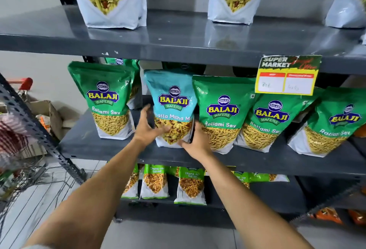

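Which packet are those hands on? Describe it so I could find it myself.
On the grey rack, find the middle shelf. The left hand and right hand hold the blue pouch, second from left in front. Its neighbours are green pouches; it alone is blue.

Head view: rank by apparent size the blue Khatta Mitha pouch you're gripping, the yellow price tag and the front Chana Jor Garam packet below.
1. blue Khatta Mitha pouch
2. yellow price tag
3. Chana Jor Garam packet, smallest, though it may sit farther from the camera.

head-worn view, facing forward and slightly down, close before the middle shelf (257, 162)
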Tool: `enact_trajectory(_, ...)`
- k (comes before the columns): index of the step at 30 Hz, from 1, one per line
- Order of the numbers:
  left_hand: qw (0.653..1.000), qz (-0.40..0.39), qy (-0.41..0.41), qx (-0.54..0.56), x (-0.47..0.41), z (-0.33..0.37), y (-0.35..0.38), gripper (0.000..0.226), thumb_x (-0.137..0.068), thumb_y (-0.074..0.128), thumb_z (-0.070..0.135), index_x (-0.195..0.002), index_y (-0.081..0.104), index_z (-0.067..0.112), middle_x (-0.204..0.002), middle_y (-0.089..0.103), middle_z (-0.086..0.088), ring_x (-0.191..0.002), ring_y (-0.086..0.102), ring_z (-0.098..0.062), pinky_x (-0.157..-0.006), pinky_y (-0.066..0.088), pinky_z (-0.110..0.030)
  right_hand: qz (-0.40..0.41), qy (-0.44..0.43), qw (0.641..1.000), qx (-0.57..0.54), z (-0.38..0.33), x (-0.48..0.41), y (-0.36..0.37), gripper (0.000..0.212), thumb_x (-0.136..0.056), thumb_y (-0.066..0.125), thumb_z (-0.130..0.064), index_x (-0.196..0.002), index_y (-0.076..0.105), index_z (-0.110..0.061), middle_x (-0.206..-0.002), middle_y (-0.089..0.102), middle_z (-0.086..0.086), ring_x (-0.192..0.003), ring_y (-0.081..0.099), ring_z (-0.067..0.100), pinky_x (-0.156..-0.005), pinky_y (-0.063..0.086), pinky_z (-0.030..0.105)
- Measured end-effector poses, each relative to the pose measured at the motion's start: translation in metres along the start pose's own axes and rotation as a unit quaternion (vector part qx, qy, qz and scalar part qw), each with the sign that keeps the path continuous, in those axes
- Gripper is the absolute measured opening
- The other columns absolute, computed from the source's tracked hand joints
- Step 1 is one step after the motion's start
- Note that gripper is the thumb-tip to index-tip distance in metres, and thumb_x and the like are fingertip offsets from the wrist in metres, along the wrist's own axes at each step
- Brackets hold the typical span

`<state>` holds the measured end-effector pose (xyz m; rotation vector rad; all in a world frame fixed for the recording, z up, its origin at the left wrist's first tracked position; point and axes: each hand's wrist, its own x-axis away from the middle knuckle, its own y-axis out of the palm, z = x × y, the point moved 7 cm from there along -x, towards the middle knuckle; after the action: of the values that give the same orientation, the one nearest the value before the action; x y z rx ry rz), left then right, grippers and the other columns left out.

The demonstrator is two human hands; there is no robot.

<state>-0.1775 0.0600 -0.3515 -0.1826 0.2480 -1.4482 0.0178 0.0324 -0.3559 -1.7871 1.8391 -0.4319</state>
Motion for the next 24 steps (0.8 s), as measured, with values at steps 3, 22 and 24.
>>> enact_trajectory(3,0.997,-0.077,-0.019,0.021,-0.005,-0.011,0.014,0.104,-0.067,0.086,0.005,-0.149,0.023,0.017,-0.133,0.05,0.007,-0.126,0.044,-0.009,-0.111,0.037,-0.03,-0.017,0.084,0.993,-0.076,0.014,-0.012,0.008,0.096,-0.067,0.085,-0.025,-0.142,0.026,-0.018,-0.143,0.047,0.005,-0.131,0.045,0.024,-0.107,0.037,0.037)
enact_trajectory(22,0.994,-0.098,-0.021,0.032,0.017,-0.025,-0.018,0.078,-0.059,0.091,0.009,-0.119,0.043,0.021,-0.092,0.064,0.004,-0.079,0.061,-0.018,-0.079,0.055,-0.036,-0.084,0.106,0.98,-0.143,-0.002,0.003,0.009,0.085,-0.065,0.086,-0.017,-0.137,0.04,-0.019,-0.127,0.055,-0.002,-0.116,0.049,0.013,-0.097,0.04,0.03)
enact_trajectory(24,0.994,-0.097,-0.022,0.038,0.03,-0.025,-0.026,0.078,-0.058,0.092,0.011,-0.118,0.043,0.021,-0.085,0.057,0.007,-0.072,0.052,-0.015,-0.077,0.054,-0.037,-0.086,0.098,0.984,-0.121,-0.009,0.012,0.011,0.089,-0.062,0.088,-0.023,-0.136,0.04,-0.023,-0.132,0.054,-0.002,-0.12,0.05,0.015,-0.098,0.042,0.032)
